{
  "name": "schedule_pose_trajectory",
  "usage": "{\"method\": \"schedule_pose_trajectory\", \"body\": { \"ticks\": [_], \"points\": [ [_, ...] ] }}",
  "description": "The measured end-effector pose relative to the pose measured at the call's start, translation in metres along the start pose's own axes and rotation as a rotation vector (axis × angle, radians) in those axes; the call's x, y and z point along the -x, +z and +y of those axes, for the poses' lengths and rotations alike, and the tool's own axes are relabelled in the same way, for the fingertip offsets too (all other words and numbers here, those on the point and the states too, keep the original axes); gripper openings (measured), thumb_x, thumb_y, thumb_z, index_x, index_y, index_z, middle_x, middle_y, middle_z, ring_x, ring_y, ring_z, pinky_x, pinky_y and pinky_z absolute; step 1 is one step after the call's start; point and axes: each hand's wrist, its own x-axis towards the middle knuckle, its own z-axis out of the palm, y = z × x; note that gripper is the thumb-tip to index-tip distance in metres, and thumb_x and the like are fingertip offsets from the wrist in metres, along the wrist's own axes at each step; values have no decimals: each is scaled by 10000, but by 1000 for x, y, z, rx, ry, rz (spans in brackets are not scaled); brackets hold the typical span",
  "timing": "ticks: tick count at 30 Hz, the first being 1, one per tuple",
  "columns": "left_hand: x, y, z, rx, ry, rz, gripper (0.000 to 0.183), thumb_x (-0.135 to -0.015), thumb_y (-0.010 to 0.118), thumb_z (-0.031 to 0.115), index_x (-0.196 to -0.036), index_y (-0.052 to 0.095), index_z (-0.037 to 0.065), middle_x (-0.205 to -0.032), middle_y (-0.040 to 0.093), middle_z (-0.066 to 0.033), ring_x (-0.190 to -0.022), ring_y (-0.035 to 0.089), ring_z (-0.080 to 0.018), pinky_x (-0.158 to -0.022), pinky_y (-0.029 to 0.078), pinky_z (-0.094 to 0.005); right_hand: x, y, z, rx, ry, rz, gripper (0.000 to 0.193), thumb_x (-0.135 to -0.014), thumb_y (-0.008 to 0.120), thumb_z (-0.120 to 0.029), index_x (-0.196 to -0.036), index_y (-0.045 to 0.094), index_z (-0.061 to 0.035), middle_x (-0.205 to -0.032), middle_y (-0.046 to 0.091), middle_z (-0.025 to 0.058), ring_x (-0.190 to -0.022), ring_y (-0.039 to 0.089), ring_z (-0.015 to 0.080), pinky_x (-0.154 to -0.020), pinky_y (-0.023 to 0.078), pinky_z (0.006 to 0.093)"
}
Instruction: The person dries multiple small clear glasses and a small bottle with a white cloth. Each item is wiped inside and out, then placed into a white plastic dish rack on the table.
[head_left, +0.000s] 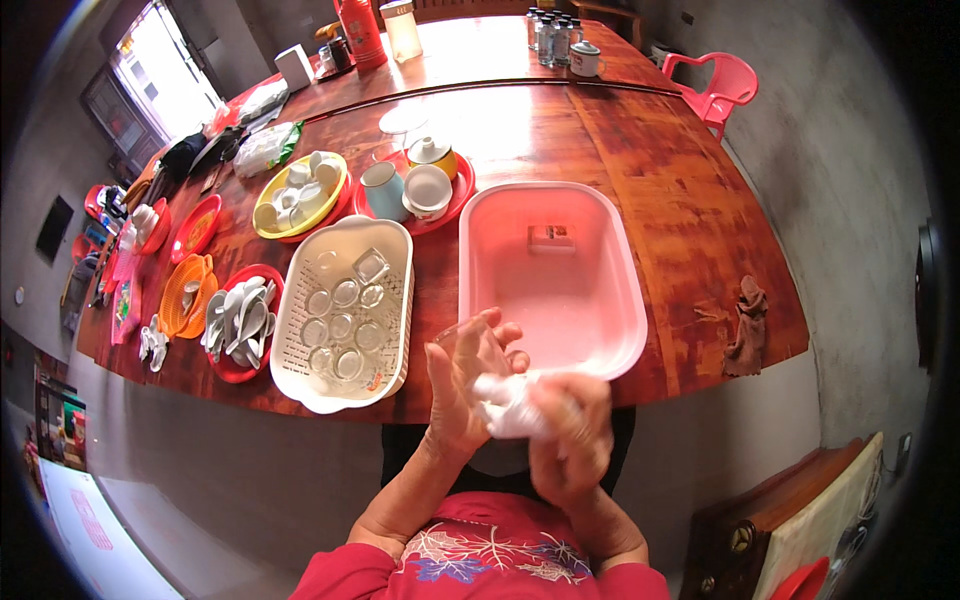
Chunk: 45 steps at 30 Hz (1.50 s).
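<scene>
In front of my body, my left hand (458, 395) holds up a clear drinking glass (484, 350), its fingers curled around it. My right hand (574, 432), slightly blurred, grips a white cloth (508, 408) and presses it at the glass's near end. Both hands are over the near edge of the pink plastic basin (625, 260). To the left stands a cream perforated basket (284, 345) holding several clear glasses (345, 292), set mostly mouth or base up.
Left of the basket are a red plate of white spoons (243, 318), an orange basket (187, 295) and a yellow bowl of small cups (300, 195). Behind it, a red tray (462, 200) carries mugs. A brown rag (747, 330) lies at the right edge. Bottles (552, 42) stand far back.
</scene>
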Motion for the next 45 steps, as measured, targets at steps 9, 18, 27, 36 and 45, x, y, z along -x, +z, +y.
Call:
{"method": "schedule_pose_trajectory", "body": {
  "ticks": [9, 18, 27, 36, 45],
  "points": [
    [4, 5, -7, -482, 285, 2, 872, -749, 540, 715, -1376, 359, 137, -1338, 396, -123, -1211, 412, -241, -998, 387, -385, -1, 30, 33, -372, 572, -76, 236, -971, 445, -164, -1090, 561, 4, -896, 543, 46, -780, 509, 110, -688, 416, 230],
    [-9, 7, -14, -343, 393, 50, 752, -789, 438, 734, -1346, 408, 229, -1213, 506, -152, -1067, 513, -270, -901, 444, -419, 34, 41, 12, -511, 894, 36, 325, -979, 438, -257, -1185, 484, -11, -809, 526, -9, -667, 462, 42, -580, 395, 204],
    [-8, 5, 1, -540, 419, 113, 852, -746, 618, 629, -1390, 303, 170, -977, 542, -125, -822, 616, -230, -630, 540, -312, 41, 30, 10, -139, 300, -164, 155, -850, 561, -4, -1000, 581, 31, -762, 551, 99, -688, 567, 201, -616, 460, 299],
    [13, -7, 0, -857, 318, -126, 943, -539, 900, 67, -1268, 303, 86, -1058, 551, -105, -971, 572, -166, -807, 505, -282, 15, -3, 22, -379, 451, 14, 302, -852, 588, 19, -1152, 557, -7, -952, 576, 62, -756, 562, 106, -615, 458, 218],
    [17, 7, 4, -1327, 528, -253, 799, -586, 888, 213, -1217, 419, 71, -1250, 362, -124, -1116, 465, -208, -935, 430, -331, 15, 5, 23, -586, 766, 54, 222, -949, 500, -115, -1092, 582, 34, -941, 585, 26, -821, 534, 86, -744, 444, 220]
  ]
}}
